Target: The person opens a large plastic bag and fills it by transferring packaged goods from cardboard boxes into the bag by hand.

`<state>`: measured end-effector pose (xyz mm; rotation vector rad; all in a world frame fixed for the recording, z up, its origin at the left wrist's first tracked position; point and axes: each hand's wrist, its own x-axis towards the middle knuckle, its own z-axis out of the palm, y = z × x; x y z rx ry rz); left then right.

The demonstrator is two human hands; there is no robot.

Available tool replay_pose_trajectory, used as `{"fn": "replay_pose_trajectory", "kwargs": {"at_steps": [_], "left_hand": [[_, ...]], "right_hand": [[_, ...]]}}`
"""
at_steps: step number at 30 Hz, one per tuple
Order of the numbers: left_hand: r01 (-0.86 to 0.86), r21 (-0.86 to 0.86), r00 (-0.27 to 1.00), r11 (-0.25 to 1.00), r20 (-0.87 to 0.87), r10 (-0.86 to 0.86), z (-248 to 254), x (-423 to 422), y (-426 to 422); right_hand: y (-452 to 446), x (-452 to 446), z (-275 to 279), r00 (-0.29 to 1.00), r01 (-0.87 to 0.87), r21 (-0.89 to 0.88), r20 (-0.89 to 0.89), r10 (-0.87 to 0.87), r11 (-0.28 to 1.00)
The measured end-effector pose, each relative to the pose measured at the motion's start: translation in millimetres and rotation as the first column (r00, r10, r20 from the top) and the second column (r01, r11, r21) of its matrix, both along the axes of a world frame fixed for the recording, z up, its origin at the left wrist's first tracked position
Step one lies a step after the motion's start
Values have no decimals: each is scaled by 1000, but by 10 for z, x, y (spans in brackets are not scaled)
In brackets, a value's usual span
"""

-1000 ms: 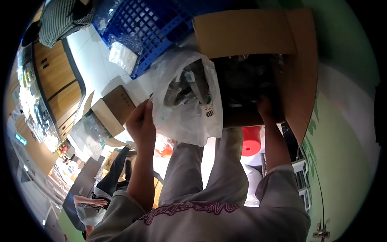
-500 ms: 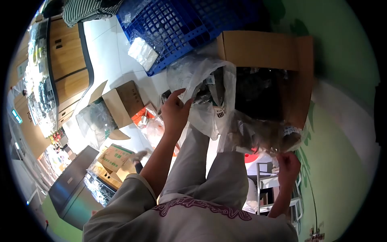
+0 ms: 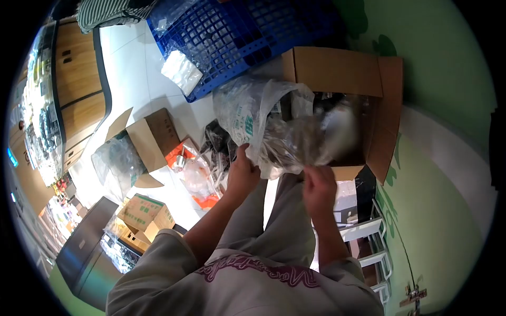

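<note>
My left hand (image 3: 243,176) grips the near edge of a translucent white plastic bag (image 3: 237,105) with green print. Dark and pale packaged items show in the bag's mouth. Pinched in my right hand (image 3: 320,189) is the near end of a clear plastic package (image 3: 292,139) with brownish contents, which I cannot make out. The package lies across the bag's opening, and its far end is blurred. Just beyond stands an open cardboard box (image 3: 337,68), its flaps raised, with dark wrapped contents inside.
A blue plastic pallet (image 3: 232,66) lies at the back, with a white packet (image 3: 182,71) at its corner. To the left are another open carton (image 3: 153,139), an orange-and-clear package (image 3: 197,179) and dark bagged items (image 3: 216,142). A metal ladder (image 3: 369,229) stands at right.
My right hand has moved left and up, bringing the clear package from the box's near edge over to the white bag. My left hand has shifted down and right onto the bag's edge.
</note>
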<state>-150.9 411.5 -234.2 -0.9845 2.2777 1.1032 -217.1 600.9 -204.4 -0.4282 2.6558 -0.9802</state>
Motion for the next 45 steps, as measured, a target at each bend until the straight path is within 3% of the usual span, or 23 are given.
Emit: {"fn": "replay_pose_trajectory", "kwargs": {"at_steps": [3,7,9,10,13,15,17,20,22,23,25,27,29,30,34,36,38,41,43,44,45], "left_hand": [[57,2,998,998,18,-57,42,129,-127],[-4,111,997,994,80,-5,106,208,-204],[-76,160,996,984,52,68,-5,253,-180],[-150,209,989,966,27,148,-51,268,-160],[-162,190,985,968,-31,170,-101,276,-117],[-166,169,985,971,-8,170,-65,247,-130],[-168,143,986,975,16,167,-69,243,-149],[-139,19,987,990,81,137,-79,340,-166],[-344,-1,928,939,150,340,-155,358,-96],[-343,0,929,939,149,340,-315,465,19],[-204,-417,972,886,-191,134,-673,739,311],[-286,-362,957,887,-163,241,-687,772,421],[-432,-37,902,901,-46,430,-884,891,539],[-398,-32,898,917,190,397,-890,877,551],[-325,102,922,940,256,290,-889,852,609],[-439,238,882,867,301,364,-835,919,724],[-460,245,868,853,324,375,-684,1075,819],[-491,229,852,840,328,409,-459,956,794],[-538,185,835,823,252,489,-606,1226,844],[-608,203,793,767,211,572,-601,1196,864],[-606,205,795,769,205,572,-673,1237,854]], "right_hand": [[-375,-1,-325,999,-46,36,12,45,998],[-608,66,-665,999,-48,-24,13,49,999],[-710,185,-692,977,-90,-49,187,97,995],[-762,255,-701,973,-43,-112,221,67,993],[-896,419,-745,944,76,-264,330,16,962],[-920,454,-873,907,125,-278,422,4,952],[-938,399,-1003,895,280,-242,415,-162,929],[-847,57,-844,897,371,-274,352,-266,887],[-788,3,-900,831,519,-324,408,-378,791],[-773,-8,-927,797,573,-351,451,-402,741],[-771,-36,-912,784,579,-327,475,-399,747],[-767,-25,-906,766,586,-297,507,-396,754],[-773,3,-925,765,581,-307,523,-377,754],[-758,17,-940,765,580,-305,523,-376,755],[-669,35,-987,760,571,-286,540,-362,770],[-649,-7,-898,754,559,-281,563,-337,780],[-642,-84,-663,772,444,-199,580,-260,873],[-701,129,-609,727,421,-241,666,-166,875],[-873,565,-947,794,308,-225,596,-119,924],[-882,601,-983,750,318,-212,653,-108,924],[-926,894,-1332,816,158,-167,577,-34,973]]}}
